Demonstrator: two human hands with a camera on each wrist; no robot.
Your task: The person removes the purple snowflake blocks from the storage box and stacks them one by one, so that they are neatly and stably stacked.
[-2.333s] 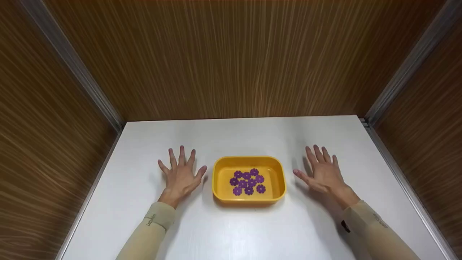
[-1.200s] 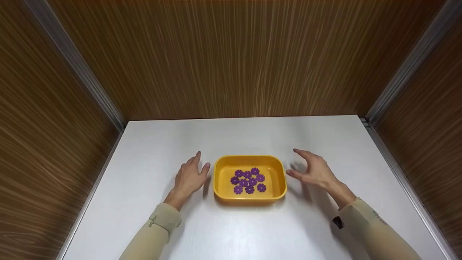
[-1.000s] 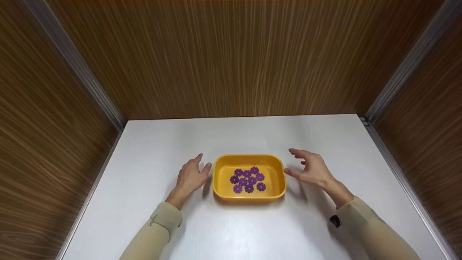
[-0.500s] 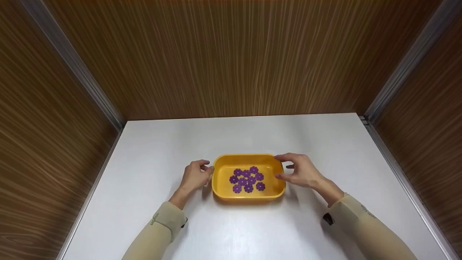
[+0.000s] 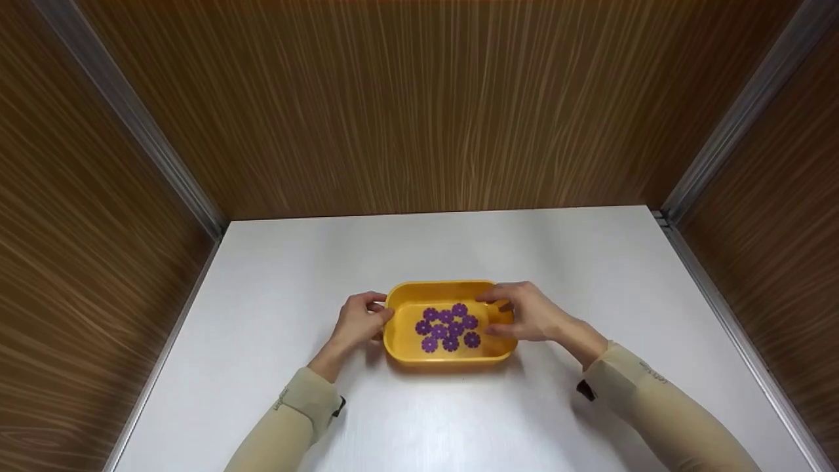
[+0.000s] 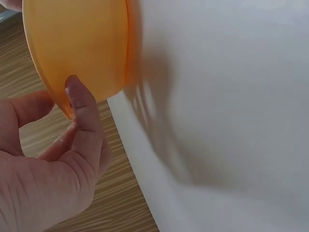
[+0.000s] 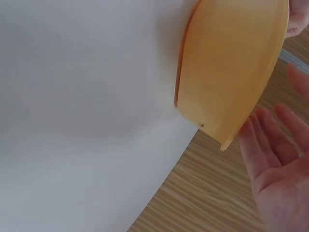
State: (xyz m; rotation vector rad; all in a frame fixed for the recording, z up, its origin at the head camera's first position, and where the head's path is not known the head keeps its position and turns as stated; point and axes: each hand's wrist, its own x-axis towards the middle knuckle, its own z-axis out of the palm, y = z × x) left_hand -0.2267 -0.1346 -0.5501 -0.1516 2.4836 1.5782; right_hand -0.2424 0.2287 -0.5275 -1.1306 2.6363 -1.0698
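A yellow plastic tray (image 5: 452, 360) stands on the white table in the head view, with several purple notched, flower-shaped discs (image 5: 472, 339) lying loose on its floor. My left hand (image 5: 357, 322) pinches the tray's left rim. In the left wrist view, that hand (image 6: 53, 183) has digits on both sides of the tray's (image 6: 82, 43) rim. Over the tray's right end reaches my right hand (image 5: 536, 316), thumb and fingers apart above the inside, just right of the discs. The right wrist view has this hand (image 7: 285, 183) beyond the tray (image 7: 227, 67), its fingers partly hidden.
The white table (image 5: 419, 419) extends around the tray on every side. A wood-grain panel (image 5: 419, 111) rises behind it, with more panels at left (image 5: 85, 262) and right (image 5: 773, 229). Metal profiles (image 5: 131, 124) run along the corners.
Both hands came inward from beside the tray. The left has taken hold of the left rim; the right has moved left over the tray's right end. The discs look unmoved.
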